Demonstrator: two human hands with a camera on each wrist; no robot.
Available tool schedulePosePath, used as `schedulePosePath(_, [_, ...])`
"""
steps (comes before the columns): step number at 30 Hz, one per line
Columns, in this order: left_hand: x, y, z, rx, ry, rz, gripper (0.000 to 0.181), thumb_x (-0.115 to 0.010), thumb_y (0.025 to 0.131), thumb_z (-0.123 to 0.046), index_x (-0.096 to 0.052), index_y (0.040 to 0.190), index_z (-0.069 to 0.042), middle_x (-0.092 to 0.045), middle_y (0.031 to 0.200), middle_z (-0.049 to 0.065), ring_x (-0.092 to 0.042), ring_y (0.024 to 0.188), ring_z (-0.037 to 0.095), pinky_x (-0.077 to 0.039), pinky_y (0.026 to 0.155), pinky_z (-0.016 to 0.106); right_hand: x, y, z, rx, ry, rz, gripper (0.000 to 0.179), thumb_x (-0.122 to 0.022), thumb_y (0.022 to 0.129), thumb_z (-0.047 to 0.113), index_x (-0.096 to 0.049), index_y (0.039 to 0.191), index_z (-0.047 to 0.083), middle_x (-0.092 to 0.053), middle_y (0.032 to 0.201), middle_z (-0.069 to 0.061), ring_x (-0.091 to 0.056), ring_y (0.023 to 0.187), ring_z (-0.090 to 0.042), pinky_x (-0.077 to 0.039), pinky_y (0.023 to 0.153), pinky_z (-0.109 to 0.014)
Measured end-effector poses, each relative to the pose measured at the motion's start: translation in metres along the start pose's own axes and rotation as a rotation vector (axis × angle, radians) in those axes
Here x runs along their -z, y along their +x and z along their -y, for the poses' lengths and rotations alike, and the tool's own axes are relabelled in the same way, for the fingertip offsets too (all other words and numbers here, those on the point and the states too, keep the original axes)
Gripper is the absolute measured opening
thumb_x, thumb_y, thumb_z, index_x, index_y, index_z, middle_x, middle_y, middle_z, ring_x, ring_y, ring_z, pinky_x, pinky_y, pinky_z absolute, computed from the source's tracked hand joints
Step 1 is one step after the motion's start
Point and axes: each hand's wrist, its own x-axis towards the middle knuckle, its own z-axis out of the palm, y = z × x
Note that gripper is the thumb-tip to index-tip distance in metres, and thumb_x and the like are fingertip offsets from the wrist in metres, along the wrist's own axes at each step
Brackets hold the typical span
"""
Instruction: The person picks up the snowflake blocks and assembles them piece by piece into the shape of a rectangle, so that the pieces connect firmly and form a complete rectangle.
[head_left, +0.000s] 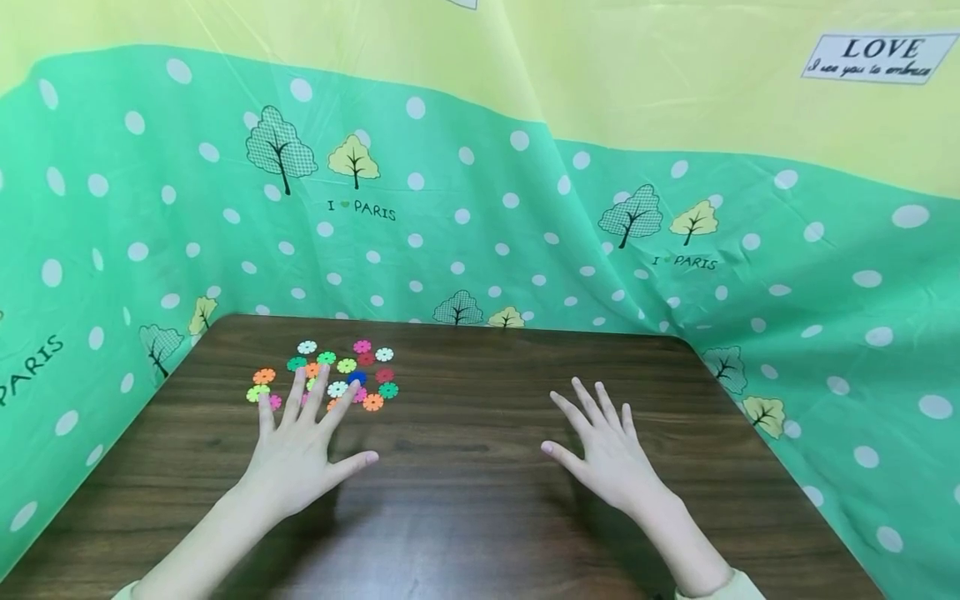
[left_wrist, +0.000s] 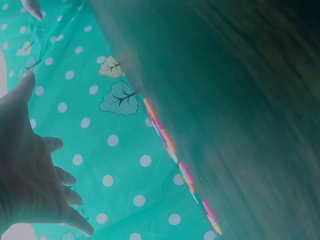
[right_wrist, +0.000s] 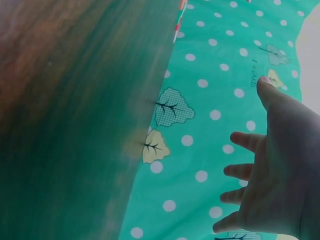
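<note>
My left hand (head_left: 292, 462) hovers palm down above the table, fingers spread and straight, thumb pointing right. Its fingertips overlap a loose group of small flat flower-shaped discs in the head view, among them an orange disc (head_left: 373, 402), a teal disc (head_left: 387, 389) and a white disc (head_left: 384, 354). The fingers hide part of this group. To the right, over bare wood, my right hand (head_left: 611, 458) is held with fingers fanned out and holds nothing. In the left wrist view the discs (left_wrist: 170, 145) appear edge-on, apart from the left hand (left_wrist: 30, 165).
Under both hands lies a dark brown wood-grain table (head_left: 465, 450) with rounded far corners. Behind it and along its sides hangs a green and yellow curtain (head_left: 480, 192) with white dots and printed trees.
</note>
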Motion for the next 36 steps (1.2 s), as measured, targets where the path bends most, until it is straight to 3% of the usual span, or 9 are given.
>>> schedulePosePath(8, [0.001, 0.005, 0.004, -0.007, 0.012, -0.036, 0.093, -0.047, 0.077, -0.078, -0.018, 0.151, -0.030, -0.004, 0.159, 0.013, 0.009, 0.144, 0.036, 0.019, 0.104, 0.063, 0.005, 0.009, 0.003, 0.014, 0.003, -0.042, 0.072, -0.051, 0.086, 0.064, -0.029, 0.147, 0.033, -0.011, 0.159, -0.003, -0.003, 0.145, -0.035, -0.009, 0.106, -0.070])
schedulePosePath(18, [0.009, 0.016, 0.018, -0.043, 0.028, -0.098, 0.095, -0.047, 0.076, -0.079, -0.011, 0.152, -0.034, 0.002, 0.159, 0.010, 0.015, 0.144, 0.030, 0.017, 0.105, 0.063, 0.019, 0.038, 0.022, 0.042, 0.026, -0.084, 0.074, -0.049, 0.086, 0.067, -0.027, 0.148, 0.033, -0.009, 0.159, 0.000, 0.000, 0.146, -0.030, -0.009, 0.109, -0.066])
schedulePosePath(27, [0.016, 0.034, 0.040, -0.089, -0.045, -0.063, 0.095, -0.054, 0.077, -0.073, -0.012, 0.152, -0.032, 0.002, 0.159, 0.007, 0.014, 0.144, 0.029, 0.009, 0.111, 0.061, 0.027, 0.079, 0.047, 0.115, 0.104, -0.102, 0.077, -0.049, 0.086, 0.067, -0.024, 0.150, 0.030, -0.008, 0.159, 0.004, 0.001, 0.146, -0.022, -0.012, 0.114, -0.055])
schedulePosePath(36, [0.009, 0.047, 0.067, -0.151, -0.126, -0.014, 0.095, -0.064, 0.078, -0.063, -0.018, 0.152, -0.024, -0.014, 0.158, 0.013, -0.005, 0.145, 0.034, -0.005, 0.111, 0.062, 0.018, 0.113, 0.077, 0.196, 0.300, -0.019, 0.082, -0.053, 0.083, 0.067, -0.020, 0.150, 0.032, -0.012, 0.158, 0.006, -0.007, 0.146, -0.019, -0.024, 0.110, -0.056])
